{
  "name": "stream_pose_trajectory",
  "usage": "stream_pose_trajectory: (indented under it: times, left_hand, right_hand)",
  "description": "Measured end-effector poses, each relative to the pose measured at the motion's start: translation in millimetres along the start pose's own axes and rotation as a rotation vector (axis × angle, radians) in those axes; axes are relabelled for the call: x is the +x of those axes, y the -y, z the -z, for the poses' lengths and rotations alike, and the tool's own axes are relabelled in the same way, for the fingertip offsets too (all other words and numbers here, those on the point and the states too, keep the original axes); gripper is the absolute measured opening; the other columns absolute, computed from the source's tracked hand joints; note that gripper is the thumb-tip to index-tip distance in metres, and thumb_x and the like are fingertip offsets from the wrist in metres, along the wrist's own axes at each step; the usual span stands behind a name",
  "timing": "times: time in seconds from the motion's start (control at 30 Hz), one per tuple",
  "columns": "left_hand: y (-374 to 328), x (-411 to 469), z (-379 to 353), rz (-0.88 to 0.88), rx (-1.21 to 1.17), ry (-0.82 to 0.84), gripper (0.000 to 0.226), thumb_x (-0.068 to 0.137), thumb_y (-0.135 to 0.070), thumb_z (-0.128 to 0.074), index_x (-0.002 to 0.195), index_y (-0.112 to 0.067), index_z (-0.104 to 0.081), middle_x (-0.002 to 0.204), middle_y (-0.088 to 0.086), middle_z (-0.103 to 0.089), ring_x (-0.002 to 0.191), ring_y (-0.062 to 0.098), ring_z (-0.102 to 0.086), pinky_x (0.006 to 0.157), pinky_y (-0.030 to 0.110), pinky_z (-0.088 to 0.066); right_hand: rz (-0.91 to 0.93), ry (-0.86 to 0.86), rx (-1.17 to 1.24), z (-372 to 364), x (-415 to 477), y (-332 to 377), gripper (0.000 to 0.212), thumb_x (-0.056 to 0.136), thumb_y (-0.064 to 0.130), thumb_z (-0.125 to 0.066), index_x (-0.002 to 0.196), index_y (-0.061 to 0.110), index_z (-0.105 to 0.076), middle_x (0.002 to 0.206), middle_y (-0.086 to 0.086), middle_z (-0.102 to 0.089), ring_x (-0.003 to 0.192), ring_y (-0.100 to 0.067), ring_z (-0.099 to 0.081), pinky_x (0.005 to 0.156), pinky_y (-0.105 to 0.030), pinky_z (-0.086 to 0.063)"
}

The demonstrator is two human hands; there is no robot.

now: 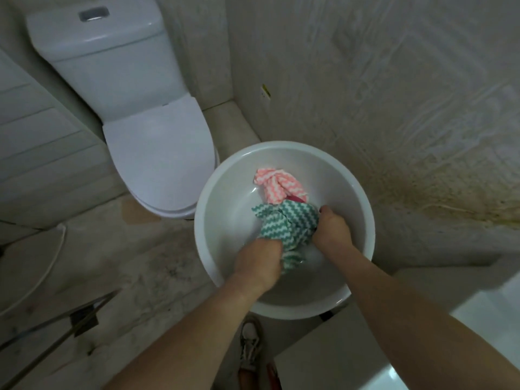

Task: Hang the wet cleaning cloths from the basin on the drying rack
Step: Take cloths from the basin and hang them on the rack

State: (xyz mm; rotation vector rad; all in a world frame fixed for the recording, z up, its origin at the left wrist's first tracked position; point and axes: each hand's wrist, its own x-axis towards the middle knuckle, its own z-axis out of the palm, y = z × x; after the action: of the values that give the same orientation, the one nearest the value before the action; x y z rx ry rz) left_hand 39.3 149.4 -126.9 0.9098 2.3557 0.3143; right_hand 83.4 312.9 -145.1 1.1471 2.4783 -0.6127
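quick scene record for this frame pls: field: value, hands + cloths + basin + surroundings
place: bathroom floor, head view looking down
basin: white, round, on the floor beside the toilet
green cloth: bunched, in the basin, gripped at both ends
pink cloth: crumpled, in the basin, beyond the green one, untouched
left hand: closed on the green cloth
right hand: closed on the green cloth
water: a little seems to show by the hands, not certain
drying rack: not identifiable
task state: nothing hung yet

White toilet (pixel 157 153) with closed lid, stained floor tiles (pixel 135 257), a sneaker (pixel 250 344), pale wall panels (pixel 36 153)
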Motion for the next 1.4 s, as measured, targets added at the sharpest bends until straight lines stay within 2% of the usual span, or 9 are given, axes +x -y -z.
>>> stream_pose_trajectory:
  times: [0.13, 0.2, 0.37, 0.53, 0.7, 0.83, 1.0, 1.23, 1.4]
  left_hand:
    - [15.6, -11.5, 22.9, -0.009, -0.283, -0.123, 0.029, 0.090, -0.030, -0.058, 0.069, -0.011, -0.063, 0.063, 0.004, -0.060, 0.062, 0.020, -0.056, 0.060, 0.031, -0.040]
    - [19.8, -21.6, 37.8, -0.006, -0.461, -0.191, 0.036, 0.091, -0.029, -0.059, 0.064, -0.005, -0.060, 0.054, 0.008, -0.048, 0.051, 0.014, -0.043, 0.054, 0.032, -0.034]
    - [13.4, -55.5, 74.9, 0.071, -1.063, -0.357, 0.018, 0.093, -0.012, -0.056, 0.081, -0.020, -0.066, 0.071, -0.013, -0.063, 0.067, -0.006, -0.054, 0.067, 0.012, -0.042]
    - [2.3, -90.6, 119.7, 0.151, -1.542, -0.428, 0.018, 0.098, -0.006, -0.044, 0.096, -0.012, -0.060, 0.090, 0.011, -0.067, 0.083, 0.022, -0.061, 0.081, 0.036, -0.048]
    - [-12.2, -118.2, 150.1, 0.039, -1.135, -0.280, 0.044, 0.075, -0.057, -0.058, 0.107, -0.027, -0.061, 0.114, -0.007, -0.063, 0.106, 0.006, -0.058, 0.090, 0.023, -0.046]
    - [-13.2, -131.2, 154.6, -0.060, -0.937, -0.299, 0.027, 0.070, -0.044, -0.079, 0.090, -0.029, -0.070, 0.090, -0.013, -0.071, 0.087, 0.006, -0.066, 0.084, 0.031, -0.053]
    - [16.9, -178.7, 182.7, -0.029, -0.873, -0.472, 0.014, 0.081, -0.025, -0.074, 0.070, -0.026, -0.064, 0.065, -0.017, -0.059, 0.064, -0.001, -0.053, 0.065, 0.022, -0.041]
    - [45.1, -254.3, 216.6, -0.150, -1.012, -0.558, 0.028, 0.085, -0.016, -0.068, 0.104, -0.036, -0.063, 0.084, -0.006, -0.066, 0.087, 0.006, -0.062, 0.083, 0.020, -0.047]
    - [76.0, -295.7, 220.0, -0.076, -0.840, -0.592, 0.027, 0.085, -0.012, -0.068, 0.065, -0.029, -0.067, 0.064, -0.017, -0.064, 0.067, -0.002, -0.057, 0.072, 0.025, -0.045]
  right_hand:
    - [0.051, -0.037, -0.155, 26.5, -13.1, 3.3, 0.012, 0.089, 0.013, -0.060, 0.095, 0.002, -0.063, 0.083, -0.013, -0.066, 0.081, -0.032, -0.066, 0.064, -0.032, -0.048]
    - [0.063, -0.074, -0.138, 42.5, -20.9, 8.5, 0.026, 0.087, 0.027, -0.067, 0.074, 0.005, -0.063, 0.059, -0.006, -0.055, 0.061, -0.026, -0.060, 0.055, -0.029, -0.045]
    - [0.164, -0.105, 0.326, 80.7, -54.1, 31.4, 0.056, 0.093, 0.037, -0.058, 0.051, 0.005, -0.039, 0.045, -0.006, -0.036, 0.044, -0.022, -0.037, 0.048, -0.030, -0.025]
    - [0.214, 0.025, 0.889, 113.9, -96.3, 55.6, 0.058, 0.093, 0.043, -0.056, 0.067, -0.008, -0.051, 0.059, -0.013, -0.044, 0.056, -0.022, -0.041, 0.059, -0.033, -0.031]
    - [0.369, 0.172, 0.972, 147.7, -137.7, 86.9, 0.058, 0.095, 0.042, -0.053, 0.068, -0.009, -0.055, 0.055, -0.022, -0.055, 0.050, -0.022, -0.051, 0.056, -0.028, -0.042]
    - [0.503, 0.299, 1.025, 165.3, -167.5, 114.2, 0.050, 0.089, 0.042, -0.059, 0.074, -0.006, -0.058, 0.069, -0.020, -0.051, 0.063, -0.027, -0.045, 0.063, -0.037, -0.037]
    - [0.635, 0.517, 1.094, 190.7, -205.3, 145.3, 0.036, 0.074, 0.034, -0.073, 0.072, 0.000, -0.061, 0.063, -0.011, -0.057, 0.053, -0.015, -0.054, 0.053, -0.021, -0.045]
    - [0.881, 0.705, 0.867, 198.1, -256.7, 197.9, 0.011, 0.077, 0.004, -0.071, 0.089, 0.002, -0.070, 0.075, -0.009, -0.071, 0.066, -0.015, -0.066, 0.060, -0.021, -0.053]
    - [0.938, 0.561, 0.601, 196.3, -297.5, 241.3, 0.011, 0.081, 0.001, -0.071, 0.092, 0.001, -0.073, 0.084, -0.015, -0.071, 0.075, -0.016, -0.065, 0.071, -0.025, -0.053]
